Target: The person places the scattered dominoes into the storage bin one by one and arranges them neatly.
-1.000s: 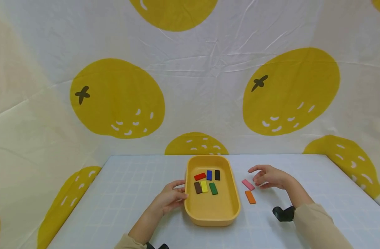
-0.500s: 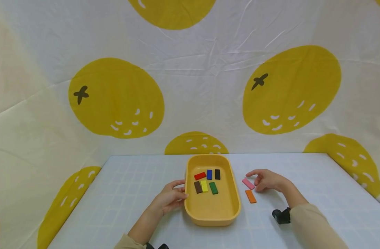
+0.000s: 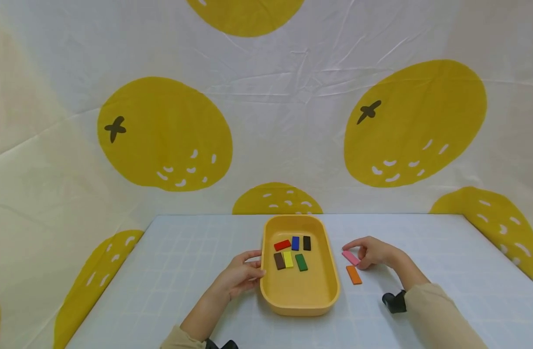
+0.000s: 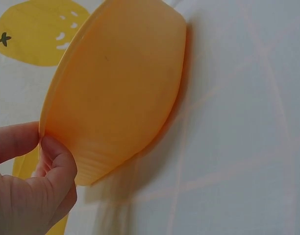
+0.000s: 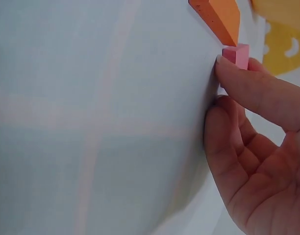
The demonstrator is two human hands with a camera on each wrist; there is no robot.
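My left hand (image 3: 239,275) holds the left side of a yellow plastic tray (image 3: 300,309), thumb and fingers at its rim. In the left wrist view the fingertips meet the rim of the tray (image 4: 115,83). To the right of the tray, my right hand (image 3: 375,253) has thumb and index finger at opposite ends of a pink block (image 3: 350,258) on the table. The right wrist view shows the pink block (image 5: 242,55) partly hidden behind the thumb. Just nearer than it lies an orange block (image 3: 354,275), apart from the fingers.
Inside the tray lie red (image 3: 282,245), blue (image 3: 295,243), black (image 3: 307,243), brown (image 3: 279,261), yellow (image 3: 288,260) and green (image 3: 301,262) blocks. A pale checked cloth (image 3: 192,242) covers the table. Behind it hangs a sheet (image 3: 288,121) printed with yellow fruit.
My right hand has come down and left onto the pink block, and its thumb and index finger have closed at the block's ends. My left hand stays on the tray.
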